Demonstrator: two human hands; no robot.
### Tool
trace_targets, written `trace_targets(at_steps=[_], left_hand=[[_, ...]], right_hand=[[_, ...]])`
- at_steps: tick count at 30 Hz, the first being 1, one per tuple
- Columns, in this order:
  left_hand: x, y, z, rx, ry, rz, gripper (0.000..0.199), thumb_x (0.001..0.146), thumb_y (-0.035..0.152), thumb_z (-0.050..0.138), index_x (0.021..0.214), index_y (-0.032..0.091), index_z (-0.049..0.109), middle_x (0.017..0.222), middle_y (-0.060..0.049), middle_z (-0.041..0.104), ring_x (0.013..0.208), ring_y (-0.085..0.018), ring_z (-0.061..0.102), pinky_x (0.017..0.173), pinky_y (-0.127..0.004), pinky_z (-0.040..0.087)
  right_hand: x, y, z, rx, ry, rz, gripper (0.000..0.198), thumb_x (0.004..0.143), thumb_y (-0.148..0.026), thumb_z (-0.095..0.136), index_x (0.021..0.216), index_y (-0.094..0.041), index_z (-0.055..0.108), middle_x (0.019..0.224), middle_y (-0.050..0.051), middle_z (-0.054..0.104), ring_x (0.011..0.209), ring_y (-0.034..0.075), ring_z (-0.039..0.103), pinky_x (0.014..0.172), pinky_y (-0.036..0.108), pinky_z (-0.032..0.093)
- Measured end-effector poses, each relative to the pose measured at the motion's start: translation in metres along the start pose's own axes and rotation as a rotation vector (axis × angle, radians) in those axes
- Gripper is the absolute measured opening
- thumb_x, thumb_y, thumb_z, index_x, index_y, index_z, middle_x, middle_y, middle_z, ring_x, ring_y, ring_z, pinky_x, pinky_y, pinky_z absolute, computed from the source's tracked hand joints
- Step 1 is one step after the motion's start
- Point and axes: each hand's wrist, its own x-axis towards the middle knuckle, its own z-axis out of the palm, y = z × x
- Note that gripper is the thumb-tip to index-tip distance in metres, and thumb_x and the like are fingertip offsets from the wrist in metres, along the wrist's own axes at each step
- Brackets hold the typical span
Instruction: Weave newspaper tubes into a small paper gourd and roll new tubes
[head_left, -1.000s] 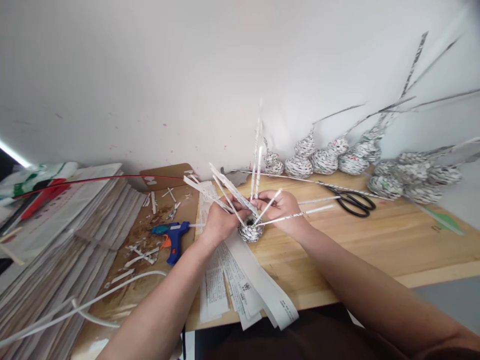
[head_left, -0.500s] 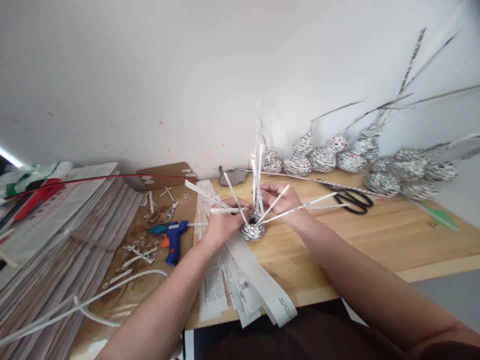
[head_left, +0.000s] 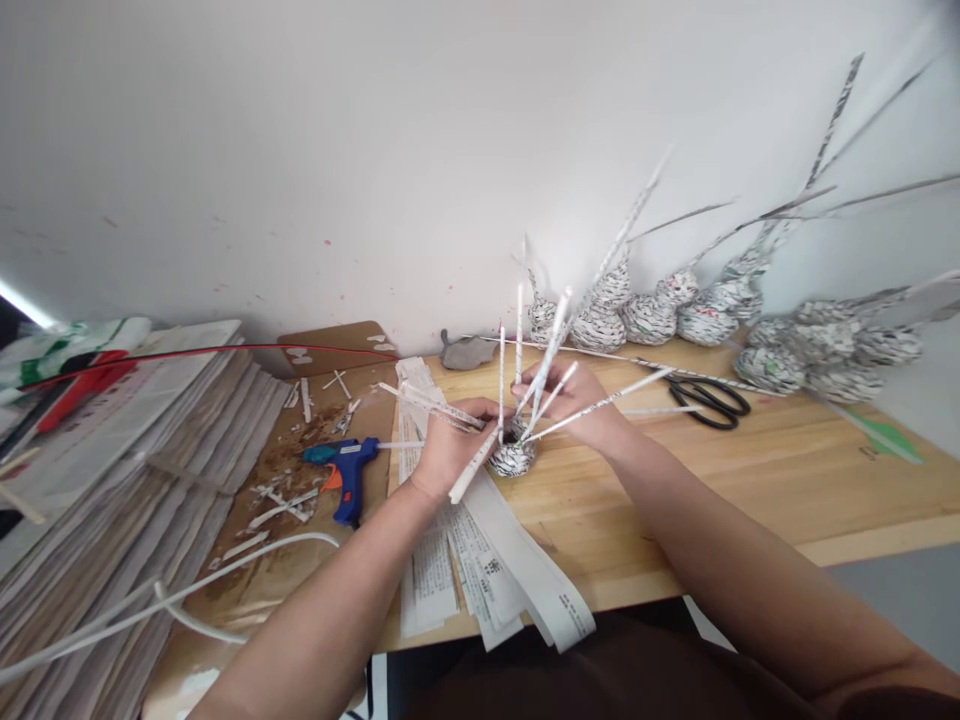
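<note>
A small round woven newspaper basket [head_left: 512, 461] stands on the wooden table between my hands, with several rolled paper sticks fanning up and out from its rim. My left hand [head_left: 456, 440] is closed at its left side, fingers pinching the rim and the base of the sticks there. From the right, my right hand [head_left: 570, 398] is closed on a paper stick [head_left: 553, 335] that leans to the right above the basket. Its fingertips are partly hidden behind the sticks. Under my left wrist lie flat printed paper strips [head_left: 517, 560].
A blue glue gun [head_left: 346, 475] lies at left on a cardboard sheet with paper scraps. Beyond it rises a stack of newspapers [head_left: 172, 450]. Black-handled scissors [head_left: 709, 400] and several woven paper gourds [head_left: 649, 318] sit along the wall at the right.
The long upright paper stick has swung over to the right with my right hand. A stick by my left hand now points down towards me. The basket stays in place.
</note>
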Motion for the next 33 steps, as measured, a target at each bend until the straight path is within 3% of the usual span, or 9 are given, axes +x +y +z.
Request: trace_targets(at_steps=[3,9,15,22,28,33], left_hand=[[0.0,0.002,0.0,0.052,0.024,0.04,0.012,0.079,0.02,0.065,0.083,0.015,0.075,0.078,-0.008,0.075,0.068,-0.018,0.067,0.064,-0.027,0.052],[0.001,0.005,-0.003,0.101,0.0,0.188,0.011,0.078,0.021,0.068,0.084,0.019,0.077,0.084,-0.008,0.076,0.078,-0.02,0.07,0.076,-0.031,0.055],[-0.003,0.006,0.001,-0.09,-0.049,0.013,0.016,0.078,0.028,0.071,0.089,0.019,0.077,0.089,-0.007,0.077,0.079,-0.021,0.071,0.075,-0.031,0.055],[0.001,0.016,0.004,-0.17,-0.095,-0.101,0.016,0.07,0.032,0.077,0.078,0.018,0.077,0.077,-0.006,0.076,0.072,-0.022,0.069,0.07,-0.031,0.055],[0.004,0.01,0.002,-0.106,-0.177,-0.157,0.013,0.071,0.034,0.073,0.077,0.024,0.078,0.081,-0.004,0.076,0.071,-0.023,0.069,0.068,-0.034,0.055],[0.006,0.015,0.002,-0.039,-0.015,-0.15,0.008,0.068,0.026,0.072,0.072,0.021,0.077,0.076,-0.004,0.076,0.072,-0.023,0.07,0.069,-0.032,0.055]], right_hand=[[-0.002,0.003,-0.005,-0.089,-0.097,0.027,0.012,0.069,-0.028,0.071,0.071,-0.018,0.065,0.068,0.003,0.068,0.064,0.017,0.063,0.058,0.028,0.049],[0.0,0.004,-0.002,0.134,-0.051,0.125,0.021,0.062,-0.033,0.077,0.067,-0.017,0.064,0.064,0.002,0.067,0.06,0.017,0.062,0.058,0.029,0.049],[-0.001,0.0,-0.001,0.238,-0.082,0.174,0.029,0.053,-0.033,0.084,0.064,-0.016,0.064,0.058,0.0,0.064,0.051,0.013,0.058,0.049,0.026,0.045],[-0.005,-0.002,0.004,0.456,-0.056,0.267,0.032,0.049,-0.031,0.087,0.064,-0.016,0.063,0.058,-0.001,0.064,0.05,0.013,0.058,0.05,0.028,0.048],[-0.006,-0.002,0.007,0.236,-0.083,0.116,0.027,0.059,-0.038,0.081,0.068,-0.016,0.069,0.061,0.001,0.065,0.055,0.015,0.059,0.053,0.028,0.047],[-0.004,-0.001,0.0,-0.198,0.013,-0.068,0.019,0.079,-0.035,0.064,0.078,-0.018,0.072,0.072,0.003,0.07,0.064,0.016,0.062,0.059,0.027,0.045]])
